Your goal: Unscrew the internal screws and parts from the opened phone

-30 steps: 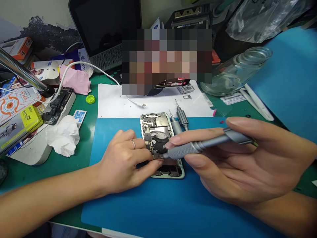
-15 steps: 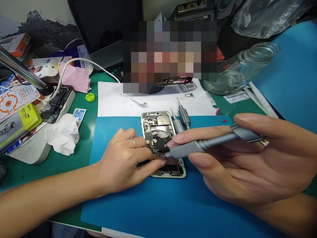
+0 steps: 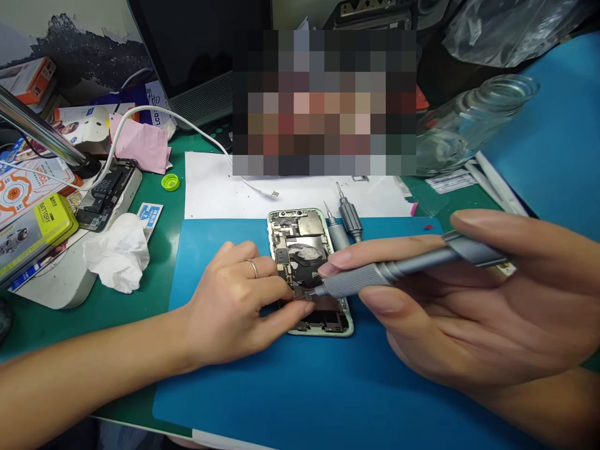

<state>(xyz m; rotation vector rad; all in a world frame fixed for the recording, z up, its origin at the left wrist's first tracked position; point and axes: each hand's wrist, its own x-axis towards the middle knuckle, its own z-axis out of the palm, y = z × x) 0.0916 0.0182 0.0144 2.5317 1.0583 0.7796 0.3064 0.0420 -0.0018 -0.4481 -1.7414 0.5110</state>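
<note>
An opened phone (image 3: 300, 240) with bare circuit boards lies on a blue mat (image 3: 300, 387). My left hand (image 3: 234, 306), a ring on one finger, rests on the phone's left edge with fingers pinched on a small part inside it. My right hand (image 3: 473, 306) grips a grey precision screwdriver (image 3: 375, 276), whose tip touches the phone's inside right by my left fingertips. Two more grey screwdrivers (image 3: 344, 225) lie just right of the phone's top.
A white sheet (image 3: 220, 187) with a white cable plug (image 3: 272, 195) lies behind the mat. At left are crumpled tissue (image 3: 117, 250), another opened phone (image 3: 105, 190), a green cap (image 3: 170, 182) and a yellow box (image 3: 40, 228). A glass jar (image 3: 469, 122) lies at right.
The view has shifted slightly; my right hand and screwdriver have edged a little rightward and up. The tip stays at the same spot in the phone. My left hand has barely moved.
</note>
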